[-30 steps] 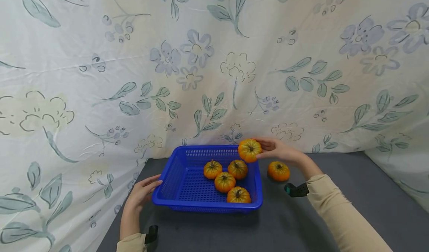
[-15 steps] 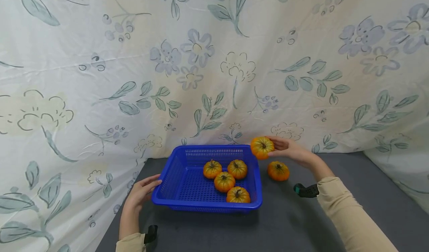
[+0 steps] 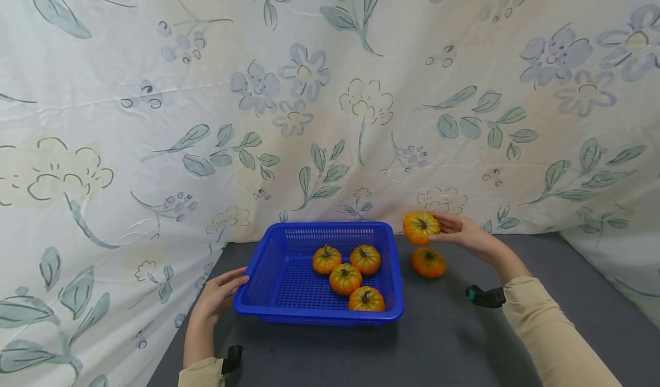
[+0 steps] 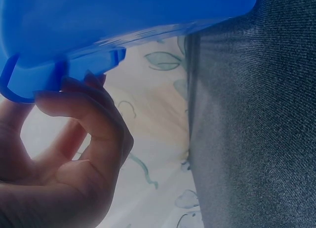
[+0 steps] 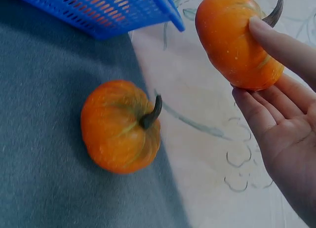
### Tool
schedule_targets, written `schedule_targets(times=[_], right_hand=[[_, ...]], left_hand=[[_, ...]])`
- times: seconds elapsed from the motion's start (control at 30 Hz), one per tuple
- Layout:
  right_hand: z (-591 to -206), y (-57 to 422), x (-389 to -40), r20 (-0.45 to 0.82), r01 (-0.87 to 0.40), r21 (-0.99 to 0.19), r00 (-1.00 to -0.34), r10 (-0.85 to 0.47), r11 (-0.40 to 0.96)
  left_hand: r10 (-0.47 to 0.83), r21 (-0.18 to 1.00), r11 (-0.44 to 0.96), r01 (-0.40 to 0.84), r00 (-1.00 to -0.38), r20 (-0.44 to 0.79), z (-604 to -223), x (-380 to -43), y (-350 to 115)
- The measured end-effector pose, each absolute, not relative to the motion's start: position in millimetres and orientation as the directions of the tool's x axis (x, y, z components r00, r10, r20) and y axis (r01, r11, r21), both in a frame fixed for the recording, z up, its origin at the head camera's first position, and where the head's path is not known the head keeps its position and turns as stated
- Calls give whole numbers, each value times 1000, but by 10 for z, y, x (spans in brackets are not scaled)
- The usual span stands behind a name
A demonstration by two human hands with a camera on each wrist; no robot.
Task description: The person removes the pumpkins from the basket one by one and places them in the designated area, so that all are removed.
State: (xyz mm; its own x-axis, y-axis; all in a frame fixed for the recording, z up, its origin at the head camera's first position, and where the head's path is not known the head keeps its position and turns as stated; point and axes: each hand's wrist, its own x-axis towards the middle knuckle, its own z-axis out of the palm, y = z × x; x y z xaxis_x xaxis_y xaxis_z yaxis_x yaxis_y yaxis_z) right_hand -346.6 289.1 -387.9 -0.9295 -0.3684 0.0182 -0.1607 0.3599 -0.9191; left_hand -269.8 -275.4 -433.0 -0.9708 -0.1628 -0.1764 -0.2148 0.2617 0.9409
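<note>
My right hand [image 3: 466, 235] holds a small orange pumpkin [image 3: 421, 228] in the air, right of the basket. In the right wrist view the thumb lies on this pumpkin [image 5: 237, 45] near its dark stem, with the fingers on the opposite side. Below it, a second pumpkin [image 3: 428, 262] sits on the dark table. My left hand [image 3: 213, 298] is at the left side of the blue plastic basket [image 3: 317, 315]. The left wrist view has its curled fingers and thumb gripping the basket's rim [image 4: 22, 87]. Several pumpkins [image 3: 346, 279] lie in the basket's right half.
A dark grey cloth-like surface covers the table [image 3: 330, 355]. Behind it and along the left side hangs a white floral curtain [image 3: 330, 164], close to the basket's far side. Black straps [image 3: 486, 296] are on both wrists.
My right hand has carried the pumpkin rightward, from over the basket's back right corner to above the pumpkin on the table. The left hand and basket have stayed in place.
</note>
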Motion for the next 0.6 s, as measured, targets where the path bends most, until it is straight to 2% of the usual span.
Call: schedule_targets(times=[0.6], right_hand=[[-4111, 3223, -3383, -54, -71, -925, -948, -314, 373]], left_hand=[[-163, 936, 276, -220, -970, -181, -4334, -2709, -2757]])
